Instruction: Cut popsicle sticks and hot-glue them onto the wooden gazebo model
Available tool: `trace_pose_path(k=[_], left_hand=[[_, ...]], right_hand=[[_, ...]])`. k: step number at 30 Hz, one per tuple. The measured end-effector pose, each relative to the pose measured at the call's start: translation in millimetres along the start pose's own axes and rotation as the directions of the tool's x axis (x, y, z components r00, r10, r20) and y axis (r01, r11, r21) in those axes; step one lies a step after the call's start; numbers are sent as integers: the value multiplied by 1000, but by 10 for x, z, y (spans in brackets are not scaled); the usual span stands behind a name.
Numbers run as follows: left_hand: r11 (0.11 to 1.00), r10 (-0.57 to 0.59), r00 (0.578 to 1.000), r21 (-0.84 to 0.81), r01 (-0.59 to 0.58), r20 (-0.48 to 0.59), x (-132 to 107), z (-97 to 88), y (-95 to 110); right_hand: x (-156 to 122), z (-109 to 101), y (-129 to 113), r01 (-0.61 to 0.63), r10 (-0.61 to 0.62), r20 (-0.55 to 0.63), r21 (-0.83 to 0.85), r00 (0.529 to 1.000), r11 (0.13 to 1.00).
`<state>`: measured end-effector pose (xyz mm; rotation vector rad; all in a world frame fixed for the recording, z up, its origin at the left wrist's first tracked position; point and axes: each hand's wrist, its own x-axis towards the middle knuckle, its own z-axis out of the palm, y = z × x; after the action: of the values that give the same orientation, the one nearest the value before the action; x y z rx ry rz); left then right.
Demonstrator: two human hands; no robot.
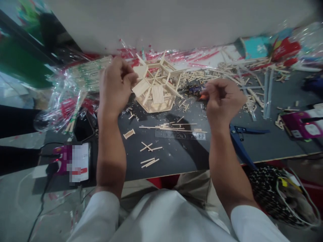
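Observation:
A hexagonal model made of thin wooden sticks (156, 89) sits tilted on the dark board (176, 151). My left hand (114, 85) is closed in a pinch on one flat wooden panel at the model's left edge. My right hand (222, 99) is curled shut to the right of the model, and a small orange thing (202, 96) shows at its fingertips; I cannot make out what it is. Loose wooden sticks (161, 127) lie on the board between my forearms.
A clear ruler (180, 135) lies under the sticks. Blue-handled cutters (239, 141) rest by my right wrist. A heap of stick offcuts (242, 72) and crinkled plastic wrap (75, 87) line the back. A phone (77, 161) with a cable sits at the left.

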<state>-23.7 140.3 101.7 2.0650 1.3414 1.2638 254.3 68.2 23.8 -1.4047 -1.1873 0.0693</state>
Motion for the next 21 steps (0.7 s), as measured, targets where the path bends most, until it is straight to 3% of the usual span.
trace_pose_path(k=[3,6,8,14,18,21], left_hand=[[997,-21,1000,-68,21,-10,-5,-60,-56],[995,-67,997,-77,69,23,-4,-112,-98],[988,-123,991,-88,127,49,4,-133,-116],[978,-185,982,104,180,47,17,-177,-134],[951,-192,973,269,152,129,11,-211,-148],[949,-123,980,309,69,157,9,-182,-140]], right_hand=[[152,-89,369,-14,37,79,-271,996,963],[155,-110,716,-108,203,120,-538,972,836],[107,-84,884,-153,303,147,-615,942,773],[39,18,1103,-187,355,162,-616,921,765],[54,53,1075,-233,384,116,-624,916,746],[80,57,980,-281,387,50,-601,921,748]])
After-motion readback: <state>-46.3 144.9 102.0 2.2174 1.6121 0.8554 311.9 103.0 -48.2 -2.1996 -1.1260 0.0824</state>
